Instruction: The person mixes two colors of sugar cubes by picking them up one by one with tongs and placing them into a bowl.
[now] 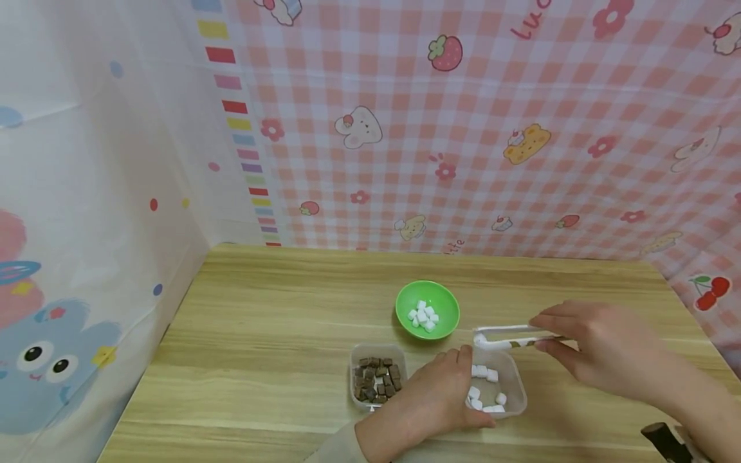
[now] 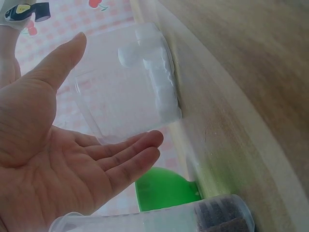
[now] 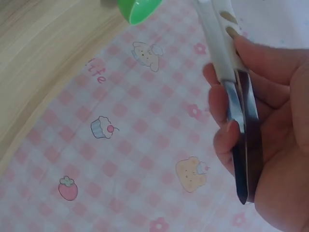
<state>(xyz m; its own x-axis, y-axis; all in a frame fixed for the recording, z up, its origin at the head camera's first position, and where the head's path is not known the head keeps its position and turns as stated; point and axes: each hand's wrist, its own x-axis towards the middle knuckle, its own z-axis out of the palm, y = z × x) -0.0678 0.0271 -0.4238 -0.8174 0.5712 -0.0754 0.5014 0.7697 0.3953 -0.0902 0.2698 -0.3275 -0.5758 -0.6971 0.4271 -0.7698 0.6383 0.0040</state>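
Note:
My right hand (image 1: 602,344) grips a pair of white-tipped tongs (image 1: 512,337), pinched between thumb and fingers. In the right wrist view the metal end of the tongs (image 3: 244,145) lies along the palm. The tips hover over the far left corner of a clear plastic container (image 1: 515,379) with several white cubes (image 1: 479,372) inside. My left hand (image 1: 431,395) is at this container's left side, thumb and fingers spread and fairly straight. In the left wrist view its fingertips (image 2: 153,139) are right at the container's edge. Part of the container is hidden behind this hand in the head view.
A green bowl (image 1: 408,321) holding several white cubes stands behind the containers. Left of my left hand is a second clear container (image 1: 354,350) with brown cubes, partly covered by the hand. All stand on a wooden table (image 1: 260,360) before a checked cloth backdrop (image 1: 393,173).

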